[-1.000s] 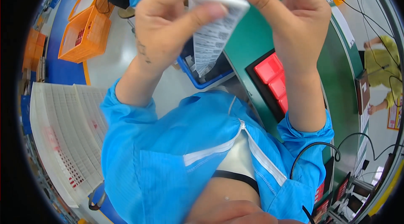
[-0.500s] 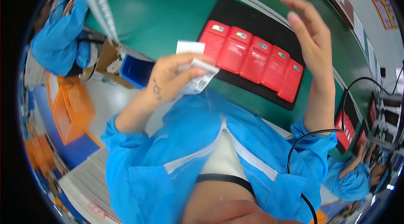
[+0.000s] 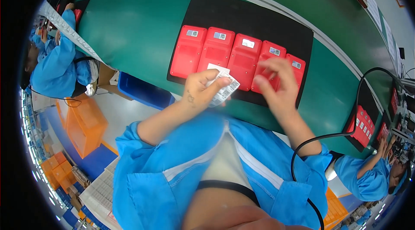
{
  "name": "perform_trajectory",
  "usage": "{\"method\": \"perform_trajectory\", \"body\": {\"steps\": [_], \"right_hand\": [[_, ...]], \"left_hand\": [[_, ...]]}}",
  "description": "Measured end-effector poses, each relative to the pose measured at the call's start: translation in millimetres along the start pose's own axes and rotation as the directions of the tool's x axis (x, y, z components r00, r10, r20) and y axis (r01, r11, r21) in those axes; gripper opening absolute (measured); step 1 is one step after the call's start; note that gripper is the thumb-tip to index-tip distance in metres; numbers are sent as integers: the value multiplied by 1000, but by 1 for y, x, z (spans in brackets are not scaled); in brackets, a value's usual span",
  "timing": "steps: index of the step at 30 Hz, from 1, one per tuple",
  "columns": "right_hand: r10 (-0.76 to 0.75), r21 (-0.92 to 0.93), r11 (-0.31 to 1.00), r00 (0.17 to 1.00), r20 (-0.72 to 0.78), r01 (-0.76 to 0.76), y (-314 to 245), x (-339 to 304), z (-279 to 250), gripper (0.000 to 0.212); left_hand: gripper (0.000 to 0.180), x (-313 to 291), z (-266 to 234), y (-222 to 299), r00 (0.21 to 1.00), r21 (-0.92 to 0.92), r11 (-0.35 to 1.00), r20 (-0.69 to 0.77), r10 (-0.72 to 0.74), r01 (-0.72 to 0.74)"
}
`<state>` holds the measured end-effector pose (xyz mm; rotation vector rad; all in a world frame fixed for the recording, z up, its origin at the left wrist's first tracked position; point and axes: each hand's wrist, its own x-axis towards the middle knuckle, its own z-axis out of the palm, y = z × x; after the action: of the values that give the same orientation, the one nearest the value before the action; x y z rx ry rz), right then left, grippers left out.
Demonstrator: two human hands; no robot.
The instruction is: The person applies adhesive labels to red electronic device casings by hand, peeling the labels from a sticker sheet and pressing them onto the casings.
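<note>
Green conveyor belt filling the upper half, its pale near edge curving from 9 o'clock round to 3 o'clock; bare green stretching wide to the left of the mat, at 10 o'clock, and a narrower strip at 3 o'clock. Black mat lying on the belt, long axis running left to right with the right end dipping toward 4 o'clock; bare black margin along its far side at 12 o'clock. Five red units lined up side by side on the mat, each with long axis pointing from 6 to 12 o'clock, small label ends toward 12. Blue bin below the belt edge at 8 o'clock, orange crate farther out at 8 o'clock. Co-worker in blue at 9 o'clock, another in blue at 4 o'clock. Black cable looping past the right sleeve. Left hand over the near mat edge, fingers pinched together on a sheet of white labels, long axis slanting toward 2 o'clock. Right hand spread, fingers apart, tips resting on the fourth red unit, blurred.
</note>
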<state>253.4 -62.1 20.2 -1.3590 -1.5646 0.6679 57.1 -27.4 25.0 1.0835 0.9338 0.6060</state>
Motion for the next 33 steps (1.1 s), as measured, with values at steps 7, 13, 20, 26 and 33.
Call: {"method": "perform_trajectory", "body": {"steps": [7, 13, 20, 26, 33], "right_hand": [[431, 832, 422, 887, 167, -361, -9, -28, 31, 14], [194, 456, 889, 937, -289, -44, -4, -32, 24, 8], [593, 421, 770, 781, -197, -479, 23, -26, -69, 9], [661, 324, 725, 746, -79, -608, 24, -19, -65, 10], [663, 243, 734, 747, -54, -634, 25, -19, -69, 12]], "left_hand": [[14, 7, 12, 5, 997, 50, 998, 60, -49, 46], [21, 5, 17, 18, 964, 275, 950, 175, -199, 146], [11, -1, -14, 16, 964, 373, 924, 267, -19, -85], [12, 4, 0, 15, 989, 311, 949, 145, -4, -42], [13, 1, -6, 11, 984, 99, 988, 123, -131, 119]]}}
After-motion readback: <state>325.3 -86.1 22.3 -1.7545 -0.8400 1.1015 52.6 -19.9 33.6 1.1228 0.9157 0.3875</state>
